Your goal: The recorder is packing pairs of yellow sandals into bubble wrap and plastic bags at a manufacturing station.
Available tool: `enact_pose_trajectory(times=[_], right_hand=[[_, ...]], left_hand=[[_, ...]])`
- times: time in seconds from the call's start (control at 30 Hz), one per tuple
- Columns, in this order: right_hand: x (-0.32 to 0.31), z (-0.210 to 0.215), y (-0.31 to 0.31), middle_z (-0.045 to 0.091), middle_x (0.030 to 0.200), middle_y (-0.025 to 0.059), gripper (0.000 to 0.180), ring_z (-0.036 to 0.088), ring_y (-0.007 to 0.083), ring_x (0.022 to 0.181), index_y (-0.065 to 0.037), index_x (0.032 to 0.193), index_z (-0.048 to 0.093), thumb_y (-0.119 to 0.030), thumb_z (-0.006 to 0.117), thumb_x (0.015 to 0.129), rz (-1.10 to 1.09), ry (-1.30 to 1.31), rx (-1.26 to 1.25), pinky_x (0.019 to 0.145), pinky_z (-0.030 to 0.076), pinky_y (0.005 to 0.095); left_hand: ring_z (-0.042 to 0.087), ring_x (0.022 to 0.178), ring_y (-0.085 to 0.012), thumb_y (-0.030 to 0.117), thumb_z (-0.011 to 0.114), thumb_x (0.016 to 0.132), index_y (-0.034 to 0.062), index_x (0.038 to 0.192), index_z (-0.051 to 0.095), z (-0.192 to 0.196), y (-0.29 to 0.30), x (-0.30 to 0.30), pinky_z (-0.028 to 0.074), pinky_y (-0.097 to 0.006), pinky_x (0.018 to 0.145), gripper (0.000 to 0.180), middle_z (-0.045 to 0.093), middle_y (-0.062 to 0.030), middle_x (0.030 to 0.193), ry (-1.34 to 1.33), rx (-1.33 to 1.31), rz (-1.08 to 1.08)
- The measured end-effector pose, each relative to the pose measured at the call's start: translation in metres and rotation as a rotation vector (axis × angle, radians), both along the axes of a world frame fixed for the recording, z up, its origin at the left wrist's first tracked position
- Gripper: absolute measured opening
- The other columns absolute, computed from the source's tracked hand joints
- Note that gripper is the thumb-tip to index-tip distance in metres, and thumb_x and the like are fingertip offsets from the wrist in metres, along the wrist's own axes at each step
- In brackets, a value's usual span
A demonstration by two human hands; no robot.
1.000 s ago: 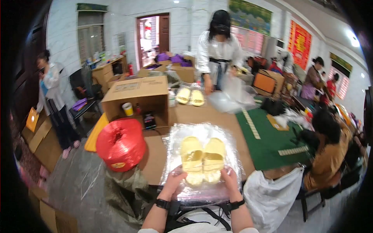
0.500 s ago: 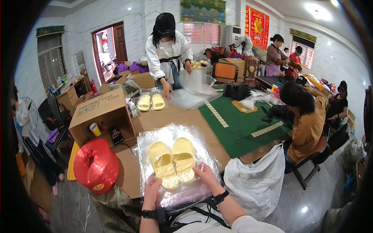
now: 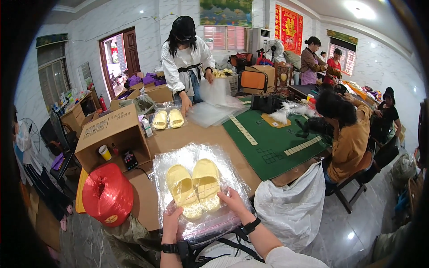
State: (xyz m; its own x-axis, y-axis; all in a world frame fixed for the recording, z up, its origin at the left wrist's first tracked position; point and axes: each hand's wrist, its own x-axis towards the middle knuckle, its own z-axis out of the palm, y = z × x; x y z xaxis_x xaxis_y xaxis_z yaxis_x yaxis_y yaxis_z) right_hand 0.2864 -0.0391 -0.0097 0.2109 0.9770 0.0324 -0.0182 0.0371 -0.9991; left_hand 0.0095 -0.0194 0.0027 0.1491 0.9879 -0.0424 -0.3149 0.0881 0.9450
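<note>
Both hands, left hand (image 3: pixel 171 219) and right hand (image 3: pixel 232 199), are gripping the clear plastic bag (image 3: pixel 199 187) at its near edge, fingers pinching film, keeping the yellow slippers (image 3: pixel 194 185) lying flat just beyond the fingertips.

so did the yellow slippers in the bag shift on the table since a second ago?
Cannot tell. The yellow slippers sit beside the red twine spool as before; the head camera swung, so any shift is too small to judge.

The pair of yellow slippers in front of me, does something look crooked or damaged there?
Nothing looks damaged. The yellow slippers lie side by side inside a clear plastic bag, turned slightly askew to the table edge. The left hand and right hand press on the bag's near end. The plastic is only wrinkled.
</note>
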Motion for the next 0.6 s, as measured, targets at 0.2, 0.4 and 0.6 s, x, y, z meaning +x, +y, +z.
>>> enact_pose_trajectory(times=[0.2,0.4,0.6], right_hand=[[0.001,-0.001,0.0,0.068,0.106,0.0085,0.048,0.061,0.0126,0.091,0.005,0.121,0.059,-0.029,0.071,0.09,0.012,0.062,0.02,0.08,0.049,0.0279],[-0.002,0.006,-0.003,0.068,0.109,0.0099,0.051,0.061,0.014,0.095,0.006,0.122,0.058,-0.031,0.071,0.09,0.013,0.033,0.0,0.083,0.049,0.0286],[-0.002,0.003,-0.001,0.068,0.107,0.0106,0.05,0.062,0.0152,0.094,0.005,0.119,0.06,-0.033,0.072,0.088,0.003,0.03,0.031,0.083,0.049,0.0294]], left_hand=[[0.062,0.101,-0.0158,0.004,0.061,0.089,-0.0044,0.133,0.053,0.007,-0.004,0.005,0.05,-0.028,0.089,0.045,0.066,-0.0087,0.116,0.041,0.011,0.033],[0.062,0.102,-0.0153,0.004,0.061,0.089,-0.0049,0.134,0.052,0.014,-0.007,0.005,0.049,-0.028,0.089,0.047,0.066,-0.0085,0.116,0.019,0.02,0.019],[0.061,0.108,-0.0174,0.003,0.064,0.089,-0.0088,0.142,0.04,0.005,-0.003,0.001,0.048,-0.029,0.095,0.059,0.063,-0.013,0.123,0.014,0.002,0.013]])
